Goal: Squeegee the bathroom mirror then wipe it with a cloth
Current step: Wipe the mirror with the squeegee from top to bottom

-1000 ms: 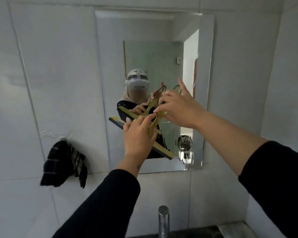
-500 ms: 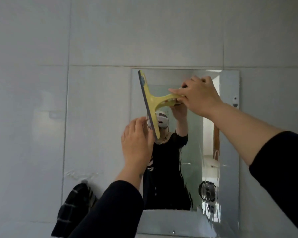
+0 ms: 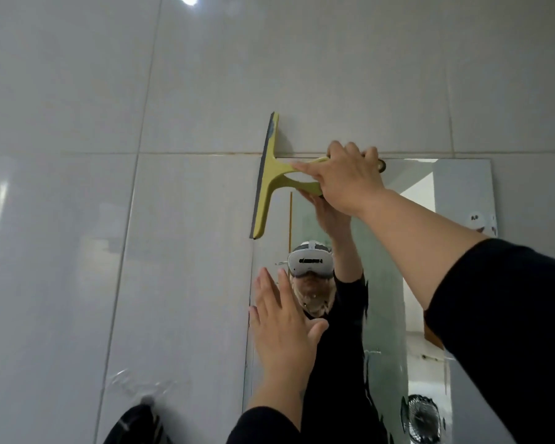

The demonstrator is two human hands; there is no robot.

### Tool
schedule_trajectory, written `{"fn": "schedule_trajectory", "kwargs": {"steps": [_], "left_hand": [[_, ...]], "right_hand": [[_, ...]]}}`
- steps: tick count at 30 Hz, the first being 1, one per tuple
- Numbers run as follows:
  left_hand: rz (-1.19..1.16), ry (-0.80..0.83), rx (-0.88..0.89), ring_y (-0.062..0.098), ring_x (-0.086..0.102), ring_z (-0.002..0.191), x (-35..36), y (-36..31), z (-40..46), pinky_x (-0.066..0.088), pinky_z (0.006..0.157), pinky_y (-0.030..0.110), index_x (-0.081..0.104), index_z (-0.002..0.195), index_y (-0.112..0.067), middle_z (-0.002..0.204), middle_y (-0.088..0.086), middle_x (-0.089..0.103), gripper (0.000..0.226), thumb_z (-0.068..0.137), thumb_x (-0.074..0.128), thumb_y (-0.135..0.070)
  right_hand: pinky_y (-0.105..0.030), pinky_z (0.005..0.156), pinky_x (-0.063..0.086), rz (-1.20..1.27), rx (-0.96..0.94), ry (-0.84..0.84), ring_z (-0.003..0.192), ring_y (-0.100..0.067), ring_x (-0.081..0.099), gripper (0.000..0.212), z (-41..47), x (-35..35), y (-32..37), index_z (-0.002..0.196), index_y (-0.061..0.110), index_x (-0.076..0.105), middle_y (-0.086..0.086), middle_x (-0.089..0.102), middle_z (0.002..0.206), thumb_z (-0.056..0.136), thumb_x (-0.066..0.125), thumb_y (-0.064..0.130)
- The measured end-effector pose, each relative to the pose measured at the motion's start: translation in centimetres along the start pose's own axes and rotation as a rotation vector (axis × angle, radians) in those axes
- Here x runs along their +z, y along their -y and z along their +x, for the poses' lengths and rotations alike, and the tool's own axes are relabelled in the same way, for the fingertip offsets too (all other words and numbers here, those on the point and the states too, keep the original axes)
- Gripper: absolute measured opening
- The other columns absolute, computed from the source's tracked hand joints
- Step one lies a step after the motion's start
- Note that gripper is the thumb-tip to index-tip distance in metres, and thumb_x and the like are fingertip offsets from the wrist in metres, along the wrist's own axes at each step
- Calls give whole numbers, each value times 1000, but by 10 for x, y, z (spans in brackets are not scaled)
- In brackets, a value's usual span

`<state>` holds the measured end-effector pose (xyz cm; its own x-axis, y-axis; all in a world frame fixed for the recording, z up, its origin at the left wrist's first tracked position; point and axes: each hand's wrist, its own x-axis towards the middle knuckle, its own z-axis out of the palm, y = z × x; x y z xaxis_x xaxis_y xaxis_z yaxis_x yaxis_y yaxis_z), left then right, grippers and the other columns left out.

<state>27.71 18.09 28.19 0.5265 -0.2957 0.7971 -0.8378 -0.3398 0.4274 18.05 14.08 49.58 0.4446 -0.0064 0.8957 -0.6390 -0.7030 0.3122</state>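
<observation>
A yellow squeegee (image 3: 267, 184) stands blade-upright at the mirror's (image 3: 385, 283) top left corner, its handle pointing right into the right hand (image 3: 346, 177) clamped around it, while the left hand (image 3: 284, 325), flat and empty, is raised lower down at the mirror's left edge.

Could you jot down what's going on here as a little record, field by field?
Tool: yellow-green plastic squeegee, blade upright at the mirror's top left corner
Right hand: gripping the squeegee handle
Left hand: open, fingers spread, empty, before the mirror's left edge
Surface: rectangular frameless wall mirror, water streaks low down
Cloth: dark striped cloth hanging on the grey tiled wall, untouched
Stage: squeegeeing
</observation>
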Motion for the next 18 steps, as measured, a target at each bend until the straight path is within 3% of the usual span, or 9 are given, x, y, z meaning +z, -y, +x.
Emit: {"fn": "schedule_trajectory", "kwargs": {"steps": [10, 18], "left_hand": [[-12, 22, -11, 21, -24, 143, 0, -1, -1, 6, 119, 44, -16, 148, -22, 155, 5, -29, 109, 80, 61, -58], [-7, 30, -28, 22, -22, 144, 0, -3, -1, 8, 119, 43, -16, 148, -20, 155, 6, -28, 110, 79, 62, -57]], "right_hand": [[-44, 90, 32, -37, 69, 72, 110, -28, 42, 47, -24, -5, -33, 139, 60, 24, -3, 34, 94, 103, 30, 30], [-44, 88, 38, -74, 199, 182, 107, -35, 49, 49, -64, -19, -87, 140, 59, 22, -13, 46, 110, 103, 29, 28]]}}
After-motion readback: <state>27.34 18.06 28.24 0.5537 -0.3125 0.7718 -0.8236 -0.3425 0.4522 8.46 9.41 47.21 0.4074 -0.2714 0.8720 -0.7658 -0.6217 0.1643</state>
